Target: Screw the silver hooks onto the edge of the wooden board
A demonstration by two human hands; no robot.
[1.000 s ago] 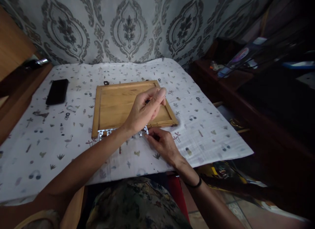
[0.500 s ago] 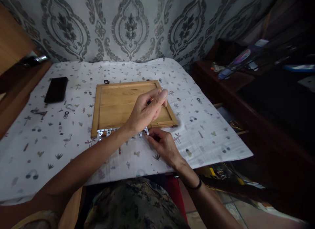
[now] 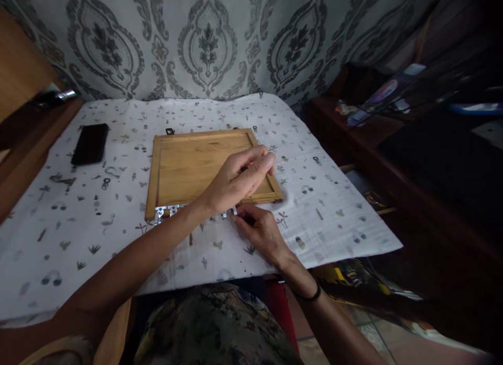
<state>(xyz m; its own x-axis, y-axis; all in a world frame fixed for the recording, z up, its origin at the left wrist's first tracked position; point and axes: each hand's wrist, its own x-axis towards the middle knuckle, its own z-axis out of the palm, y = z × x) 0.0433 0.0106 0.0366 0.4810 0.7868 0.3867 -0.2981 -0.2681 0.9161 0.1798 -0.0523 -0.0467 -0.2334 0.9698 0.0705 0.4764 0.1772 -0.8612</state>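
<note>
A shallow wooden tray (image 3: 184, 166) lies on a patterned white cloth (image 3: 70, 218). A row of small silver metal brackets (image 3: 167, 211) runs along its near edge. My left hand (image 3: 236, 179) hovers over the tray's right side, fingers pinched on a small dark object I cannot make out. My right hand (image 3: 261, 231) rests on the cloth by the tray's near right corner, its fingertips closed on the right end of the bracket row (image 3: 231, 212).
A black phone (image 3: 90, 143) lies at the cloth's left. Small dark metal bits (image 3: 170, 131) sit around the tray. Wooden furniture (image 3: 23, 82) stands left. A dark cluttered table (image 3: 393, 124) is right. Patterned wallpaper (image 3: 208, 40) is behind.
My left hand has shifted a little right and lower over the tray, still pinched. My right hand has stayed at the brackets.
</note>
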